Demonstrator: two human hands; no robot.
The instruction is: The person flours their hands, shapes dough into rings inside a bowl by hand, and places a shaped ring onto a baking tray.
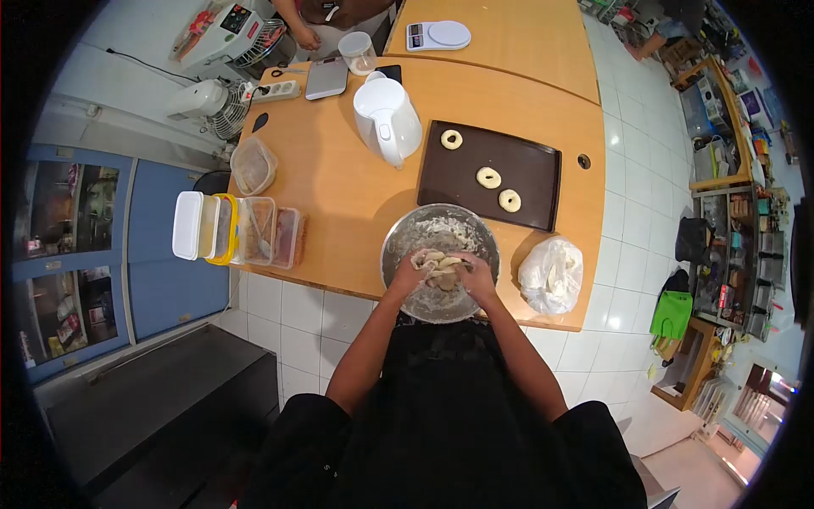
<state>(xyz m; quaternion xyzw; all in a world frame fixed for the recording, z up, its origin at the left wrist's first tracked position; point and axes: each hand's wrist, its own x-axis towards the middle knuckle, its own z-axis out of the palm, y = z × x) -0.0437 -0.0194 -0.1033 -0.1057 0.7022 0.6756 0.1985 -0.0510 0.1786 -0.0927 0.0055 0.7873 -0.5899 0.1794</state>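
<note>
Both of my hands are inside a metal mixing bowl (395,246) at the table's near edge. My left hand (410,273) grips the left side of a lump of pale dough (441,265), and my right hand (475,276) holds its right side. The dough looks rough and uneven, and my fingers are partly buried in it. Flour and sticky bits coat the bowl's inner wall. Just behind the bowl lies a dark baking tray (530,165) bearing three dough rings (488,177). A knotted plastic bag (551,276) with pale contents sits right of the bowl.
A white electric kettle (388,119) stands beyond the bowl. Plastic containers (257,229) line the left edge. Farther back are a grey scale (326,79), a white scale (438,35), a clear tub (358,55) and a power strip (276,91). Another person's hand (307,38) shows at the top.
</note>
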